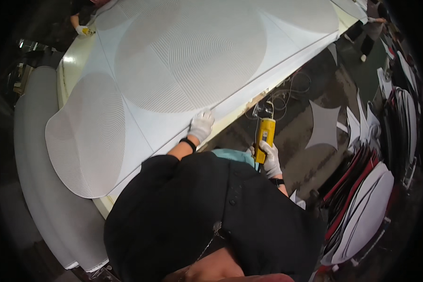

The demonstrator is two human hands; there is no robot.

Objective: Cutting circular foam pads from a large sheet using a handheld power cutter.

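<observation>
Your right hand [271, 162] grips a yellow power tool [265, 136]; left hand [202, 124] at patterned sheet's [207, 61] near edge, can't tell if pinching.

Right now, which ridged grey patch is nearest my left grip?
The big middle patch: its lower edge sits right by your left grip, while the lower-left patch and upper-right patch lie farther off.

From where I stand, the nearest worker [183, 211] has 2 gloved hands [202, 124] [271, 162], 2 dark wristbands [188, 144] [277, 182] and 1 yellow power tool [265, 138]. I count 1 pale table [71, 70] here.
</observation>
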